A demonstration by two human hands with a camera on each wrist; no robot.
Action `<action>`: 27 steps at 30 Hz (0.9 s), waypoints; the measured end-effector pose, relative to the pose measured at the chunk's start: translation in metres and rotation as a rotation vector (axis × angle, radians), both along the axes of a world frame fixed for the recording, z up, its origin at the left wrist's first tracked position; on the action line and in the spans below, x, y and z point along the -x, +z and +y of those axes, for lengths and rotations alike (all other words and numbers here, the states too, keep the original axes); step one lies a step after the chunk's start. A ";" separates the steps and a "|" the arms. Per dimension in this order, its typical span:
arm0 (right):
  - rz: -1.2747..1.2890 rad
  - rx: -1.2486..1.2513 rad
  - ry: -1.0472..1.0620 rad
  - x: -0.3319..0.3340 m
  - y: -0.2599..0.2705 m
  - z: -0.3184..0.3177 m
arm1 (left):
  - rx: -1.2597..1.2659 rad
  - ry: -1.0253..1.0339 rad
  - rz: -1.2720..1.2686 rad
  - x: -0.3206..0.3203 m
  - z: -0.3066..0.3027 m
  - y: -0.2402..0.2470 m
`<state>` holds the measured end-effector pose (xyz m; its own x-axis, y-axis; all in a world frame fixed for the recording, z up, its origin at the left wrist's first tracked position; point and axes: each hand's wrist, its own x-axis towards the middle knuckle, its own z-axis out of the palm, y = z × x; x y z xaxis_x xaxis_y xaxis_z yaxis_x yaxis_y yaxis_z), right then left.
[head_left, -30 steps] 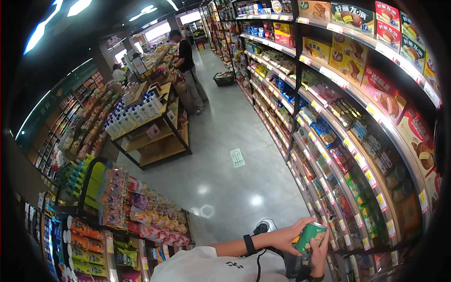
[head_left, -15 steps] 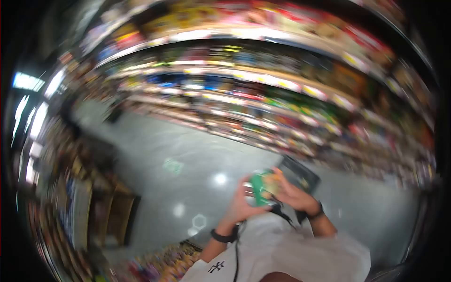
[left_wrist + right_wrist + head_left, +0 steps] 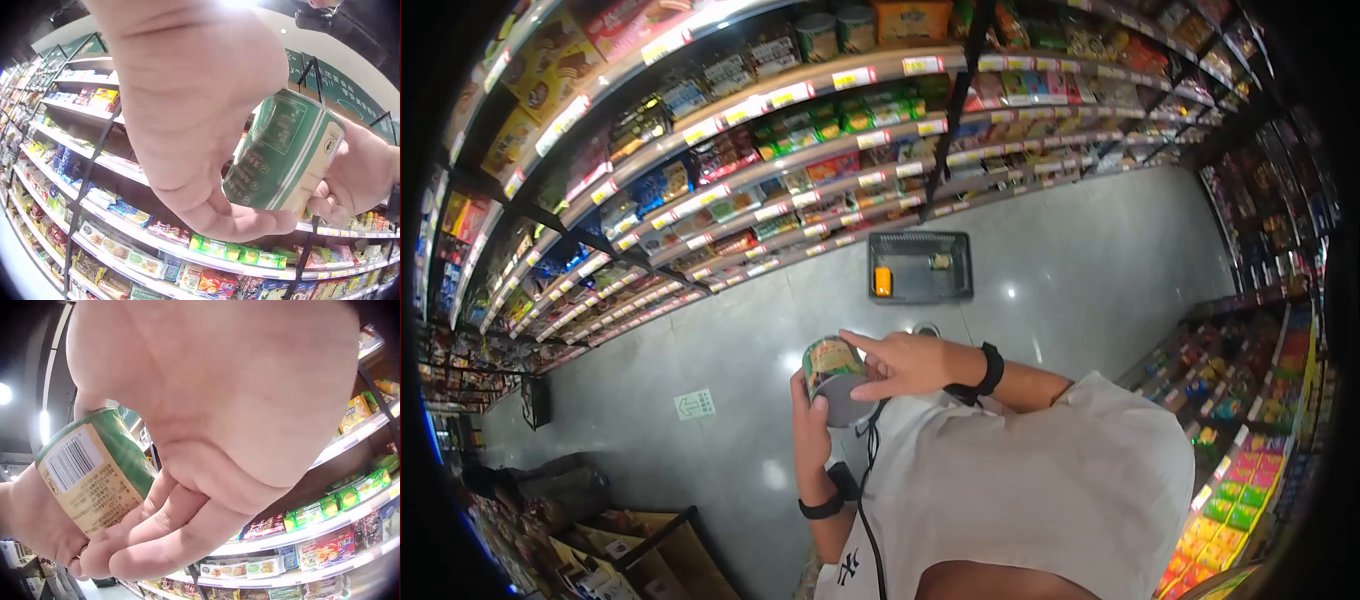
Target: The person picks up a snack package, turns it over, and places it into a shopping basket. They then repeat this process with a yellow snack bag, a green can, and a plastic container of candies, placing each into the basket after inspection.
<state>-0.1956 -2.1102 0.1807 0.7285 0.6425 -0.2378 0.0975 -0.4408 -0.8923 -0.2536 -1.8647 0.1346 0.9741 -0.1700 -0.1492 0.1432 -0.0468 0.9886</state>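
Note:
A green and cream can (image 3: pixel 833 361) is held between both hands in front of the chest, tilted with its grey round end toward the head camera. My left hand (image 3: pixel 810 440) grips its left side, the thumb at the edge of that end. From the right, my right hand (image 3: pixel 915 363) holds it with thumb and fingers. In the left wrist view, green printed panels of the can (image 3: pixel 275 153) show past the left fingers. A barcode and small print on the can (image 3: pixel 84 469) face the right wrist camera, while the right fingers cover its lower side.
On the floor ahead stands a black shopping basket (image 3: pixel 922 285) holding an orange package (image 3: pixel 883 281) and a small item. Long shelves (image 3: pixel 800 90) of packaged snacks line the far side. A wooden stand (image 3: pixel 655 560) is at lower left, and more racks stand at right.
The head view has swung right from down the aisle, past a blurred moment, to the shelves and floor basket. Both hands keep holding the can, now turned with its grey end showing.

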 end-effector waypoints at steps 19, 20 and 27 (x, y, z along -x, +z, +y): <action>-0.162 0.046 -0.212 0.039 0.024 -0.137 | -0.035 -0.138 0.134 -0.004 -0.138 0.005; -0.167 0.032 -0.245 0.044 0.023 -0.155 | -0.049 -0.175 0.113 -0.005 -0.156 0.007; -0.014 -0.045 -0.483 0.089 0.021 -0.276 | -0.151 -0.403 0.007 -0.001 -0.270 -0.001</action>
<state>-0.2847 -2.3861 0.2022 0.9489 0.2394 -0.2055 -0.0965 -0.3998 -0.9115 -0.2528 -2.1347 0.1339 0.8331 -0.5125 -0.2080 0.0906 -0.2446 0.9654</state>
